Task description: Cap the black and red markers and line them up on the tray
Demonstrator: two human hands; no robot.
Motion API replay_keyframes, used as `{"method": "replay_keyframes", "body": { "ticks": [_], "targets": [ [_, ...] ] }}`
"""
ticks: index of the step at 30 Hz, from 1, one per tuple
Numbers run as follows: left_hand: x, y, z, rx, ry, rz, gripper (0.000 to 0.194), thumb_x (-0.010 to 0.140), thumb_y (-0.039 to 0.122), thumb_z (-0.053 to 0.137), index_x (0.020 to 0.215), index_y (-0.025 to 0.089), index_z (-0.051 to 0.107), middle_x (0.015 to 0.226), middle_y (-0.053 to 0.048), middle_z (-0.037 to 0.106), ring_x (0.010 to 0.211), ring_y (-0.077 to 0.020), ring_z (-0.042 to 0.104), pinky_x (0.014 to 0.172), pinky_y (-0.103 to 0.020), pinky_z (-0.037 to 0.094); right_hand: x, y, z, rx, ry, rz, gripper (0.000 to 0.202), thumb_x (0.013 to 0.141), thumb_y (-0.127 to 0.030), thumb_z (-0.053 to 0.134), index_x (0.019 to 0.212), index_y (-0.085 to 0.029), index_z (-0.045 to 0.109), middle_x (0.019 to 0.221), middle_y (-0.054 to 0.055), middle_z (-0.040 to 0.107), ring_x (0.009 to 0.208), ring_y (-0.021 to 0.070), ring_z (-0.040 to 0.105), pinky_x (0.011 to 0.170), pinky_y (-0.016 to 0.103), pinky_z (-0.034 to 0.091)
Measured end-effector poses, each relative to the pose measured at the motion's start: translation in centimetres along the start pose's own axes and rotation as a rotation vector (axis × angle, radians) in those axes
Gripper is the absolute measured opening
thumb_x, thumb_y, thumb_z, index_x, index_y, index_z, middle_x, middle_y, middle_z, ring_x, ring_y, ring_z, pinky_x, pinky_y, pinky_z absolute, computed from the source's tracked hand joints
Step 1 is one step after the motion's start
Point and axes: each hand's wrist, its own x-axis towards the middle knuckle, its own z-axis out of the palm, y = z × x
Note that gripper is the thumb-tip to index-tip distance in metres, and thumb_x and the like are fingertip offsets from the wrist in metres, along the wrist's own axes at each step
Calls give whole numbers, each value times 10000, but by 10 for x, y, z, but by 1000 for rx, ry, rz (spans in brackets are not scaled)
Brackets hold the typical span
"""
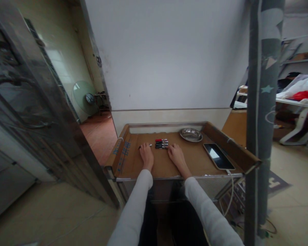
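Observation:
My left hand [146, 155] is closed over a marker pen [150, 145], whose dark end and pale end stick out on either side of my fingers. To its right, several markers [161, 144] lie side by side on the cardboard, a red-capped one at the far side and black-capped ones nearer me. My right hand [177, 155] rests on the cardboard with fingers loosely extended, its fingertips at the right ends of the nearest markers. Whether they touch the markers is too small to make out.
A cardboard-lined cart top [195, 164] with raised sides holds a round metal dish [191, 134] at the back right. A phone [218, 156] with a white cable [232, 191] lies near the right side. A grey post [263, 119] stands to the right, a metal door [48, 102] left.

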Motion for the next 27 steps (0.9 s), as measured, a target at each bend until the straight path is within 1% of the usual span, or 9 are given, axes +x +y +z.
{"method": "replay_keyframes", "body": {
  "ticks": [3,5,7,10,12,15,20,27],
  "targets": [
    [2,2,0,-7,35,-27,274,875,73,312,946,141,568,950,-137,597,911,-250,518,789,-390,416,1,1,1,-2,-7,10,184,864,-182,441,952,-191,603,929,94,561,882,210,489,782,303,360],
    [3,5,-2,-37,38,2,243,882,98,333,959,141,559,961,-133,587,922,-244,516,806,-388,413,1,0,1,-7,-12,25,166,864,-196,455,948,-192,599,935,94,560,890,213,492,777,305,359],
    [2,9,-5,-98,-10,119,211,885,119,360,955,150,556,964,-113,577,930,-227,516,834,-376,408,2,0,1,-14,-13,35,153,864,-212,468,944,-189,596,940,94,561,897,216,495,772,306,358],
    [0,14,-7,-175,-147,345,164,872,125,409,907,179,560,922,-65,566,914,-196,522,859,-346,403,2,0,1,-28,-2,38,142,863,-229,479,931,-187,596,934,93,565,890,216,498,766,308,359],
    [-2,16,-7,-187,-208,404,124,863,144,448,882,188,562,911,-53,560,911,-192,524,858,-340,404,2,1,2,-32,6,33,137,864,-239,483,918,-187,597,929,94,566,886,215,499,764,308,361],
    [-3,16,-7,-206,-230,390,65,850,180,503,875,191,562,926,-50,557,921,-193,525,864,-341,404,2,2,3,-34,8,20,136,864,-247,487,917,-189,599,926,92,570,896,214,501,763,305,363],
    [-2,14,-7,-220,-259,388,34,841,197,538,870,188,554,920,-40,566,916,-188,529,860,-337,405,3,2,4,-35,-3,-9,134,866,-254,487,910,-188,594,937,94,579,901,222,507,761,311,371],
    [-2,13,-3,-211,-232,399,51,844,204,542,886,178,554,920,-44,574,921,-191,531,862,-337,409,4,4,6,24,-11,-17,135,870,-243,476,893,-183,594,931,92,586,900,221,512,782,311,376]
  ]
}}
